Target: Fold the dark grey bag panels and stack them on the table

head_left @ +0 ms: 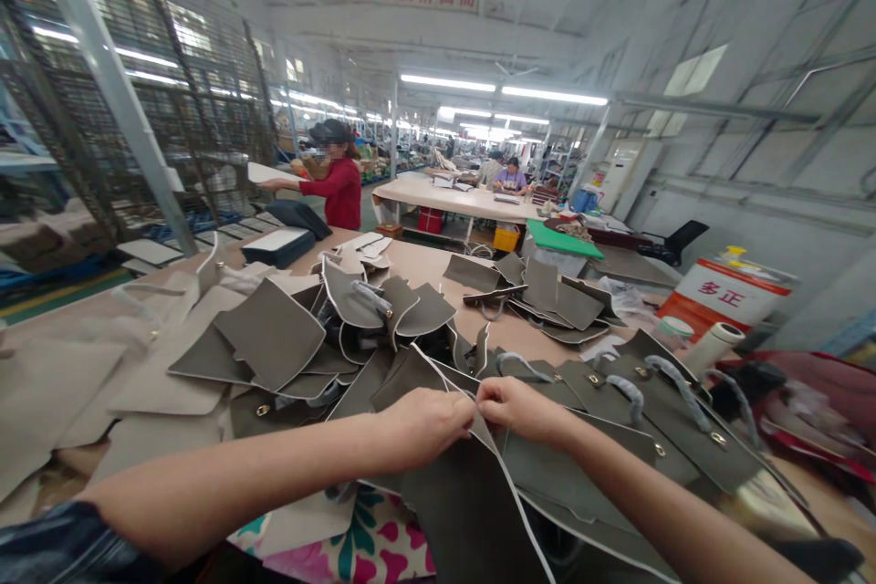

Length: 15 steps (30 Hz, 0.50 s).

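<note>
A dark olive-grey bag panel (pixel 465 497) with white edges hangs in front of me, its lower part near my lap. My left hand (pixel 428 427) is closed on its white-edged upper border. Close beside it, my right hand (pixel 516 408) pinches the same border, and the fingertips of both hands nearly meet. Behind them lies a heap of similar olive-grey bag pieces (pixel 270 333), some with metal clasps. On the right, several flat bag pieces with plastic-wrapped handles (pixel 677 388) overlap one another. Exactly what the fingertips press is hidden.
Beige panels (pixel 171 365) cover the left of the table. A second grey pile (pixel 547 297) lies farther back. To the right stand a white and orange can (pixel 722 297) and a pale cylinder (pixel 715 347). A person in red (pixel 342 187) handles a panel beyond the table.
</note>
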Available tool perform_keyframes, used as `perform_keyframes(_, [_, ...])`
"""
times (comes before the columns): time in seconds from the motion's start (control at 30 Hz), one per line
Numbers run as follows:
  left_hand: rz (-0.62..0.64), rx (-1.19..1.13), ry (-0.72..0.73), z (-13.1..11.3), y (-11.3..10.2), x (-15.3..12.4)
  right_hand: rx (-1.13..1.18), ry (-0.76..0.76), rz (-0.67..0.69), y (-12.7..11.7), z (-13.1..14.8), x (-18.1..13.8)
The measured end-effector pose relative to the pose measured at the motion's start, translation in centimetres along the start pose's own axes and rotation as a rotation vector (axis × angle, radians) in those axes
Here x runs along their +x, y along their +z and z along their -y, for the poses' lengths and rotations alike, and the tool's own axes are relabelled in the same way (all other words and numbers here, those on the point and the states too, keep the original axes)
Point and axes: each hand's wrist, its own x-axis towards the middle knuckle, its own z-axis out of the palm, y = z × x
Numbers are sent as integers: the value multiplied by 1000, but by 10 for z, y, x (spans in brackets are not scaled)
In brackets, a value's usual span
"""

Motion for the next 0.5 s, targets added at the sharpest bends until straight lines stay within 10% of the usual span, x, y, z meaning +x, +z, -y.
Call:
perform_keyframes(0.27, [-72, 27, 11, -1, 5, 2, -279, -26, 88, 3, 11, -28])
perform_keyframes(0.5, [-32, -19, 157, -22, -21, -3, -618, -45, -127, -22, -12, -16])
